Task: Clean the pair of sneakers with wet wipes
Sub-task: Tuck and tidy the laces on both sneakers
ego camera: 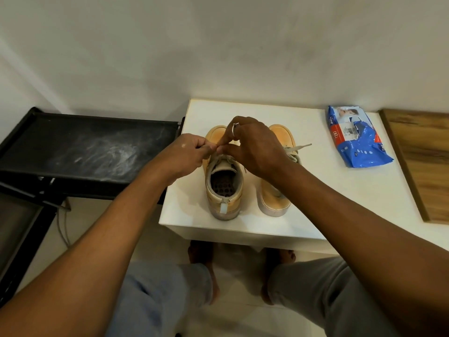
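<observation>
Left hand point(192, 152) and right hand point(252, 148) pinched the left-edge shoe's point(224, 186) lace point(224, 158); apparently unlacing; next needed a wipe from the far-edge pack point(357, 138).

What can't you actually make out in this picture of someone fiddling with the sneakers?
Head view:
- Lace knot on the left sneaker: covered by the left hand and right hand pinching there.
- Opening of the right sneaker: behind the right forearm.
- Print on the wipes pack: too small to read.
- Far end of the wooden board: cut off by the right edge.
</observation>
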{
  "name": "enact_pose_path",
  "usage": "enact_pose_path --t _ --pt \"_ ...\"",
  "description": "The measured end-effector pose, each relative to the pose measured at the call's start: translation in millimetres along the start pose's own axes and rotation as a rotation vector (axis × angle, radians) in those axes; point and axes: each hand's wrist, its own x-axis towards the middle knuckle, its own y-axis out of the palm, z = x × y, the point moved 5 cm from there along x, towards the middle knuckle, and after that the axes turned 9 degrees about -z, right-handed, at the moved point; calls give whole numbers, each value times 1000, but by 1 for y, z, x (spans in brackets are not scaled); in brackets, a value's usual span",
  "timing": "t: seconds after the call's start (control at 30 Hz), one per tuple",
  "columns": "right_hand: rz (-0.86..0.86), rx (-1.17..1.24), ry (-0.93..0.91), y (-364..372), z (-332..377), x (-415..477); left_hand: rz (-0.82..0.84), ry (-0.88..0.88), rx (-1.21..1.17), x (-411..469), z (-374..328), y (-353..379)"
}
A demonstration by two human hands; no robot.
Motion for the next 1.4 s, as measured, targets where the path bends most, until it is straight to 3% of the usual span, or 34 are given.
enact_pose_path --t 0.3,0.57,0.73,0.97,1.07,1.17,1.4 --pt "175 -87 88 -6 -13 -12 -62 -57 312 2 13 0" --pt "178 -81 90 -6 -16 -15 -80 -50 333 8 14 5" --pt "178 -26 52 -8 -18 -17 -66 -10 283 10 23 2" --pt "148 -54 84 -19 -26 -24 146 -289 -8 -15 24 8" --pt "83 -115 202 -33 -41 -28 237 -338 -72 -29 21 12" --pt "94 -131 457 -52 -68 -39 329 -343 -75 -38 22 19" --pt "457 171 936 -56 -112 -89 263 -337 -98 -35 19 24"
